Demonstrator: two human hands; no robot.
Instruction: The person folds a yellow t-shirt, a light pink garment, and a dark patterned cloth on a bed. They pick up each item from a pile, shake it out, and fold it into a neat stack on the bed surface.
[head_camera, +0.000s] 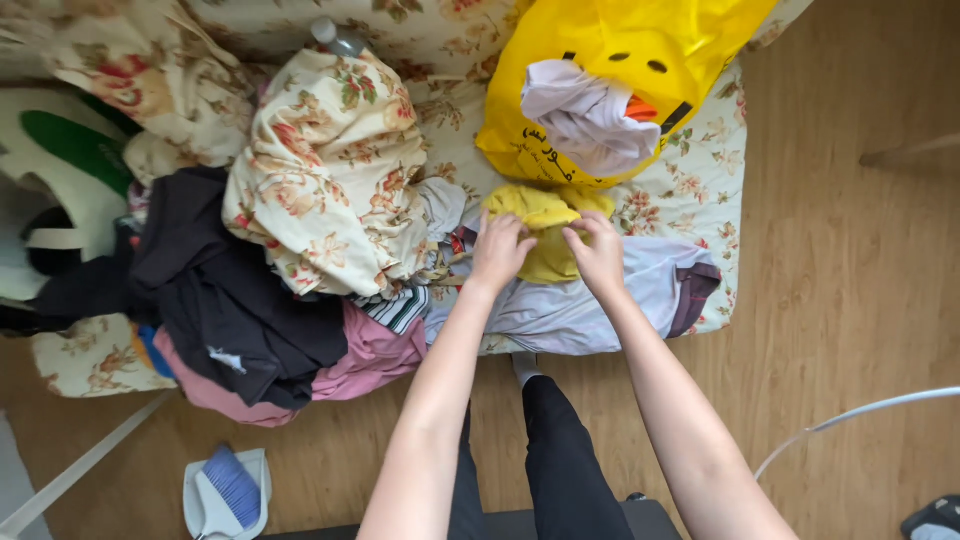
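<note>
1. Floral-printed mattress (700, 190) carries everything; it lies on a wooden floor (850, 300), and the laundry covers most of it from its left edge to near its right edge.
2. Heaped clothes fill the left half: a floral sheet (330, 170) on top, a black garment (230, 290) below it, a pink one (375, 355) hanging over the front edge.
3. Near the back edge sits a yellow plastic bag (600, 60) with a pale cloth (585, 115) spilling from its mouth.
4. A light grey shirt (600, 300) lies flat by the front right corner.
5. On that shirt, just in front of the bag, rests the yellow garment (545, 225). It looks soft, light and limp, likely to sag and bunch wherever it is not supported, with nothing fragile about it; its edges or corners seem the best places to pinch.
6. The left hand (500, 250) and right hand (598, 252) both pinch its folds, fingers closed on the cloth, one at each side.
</note>
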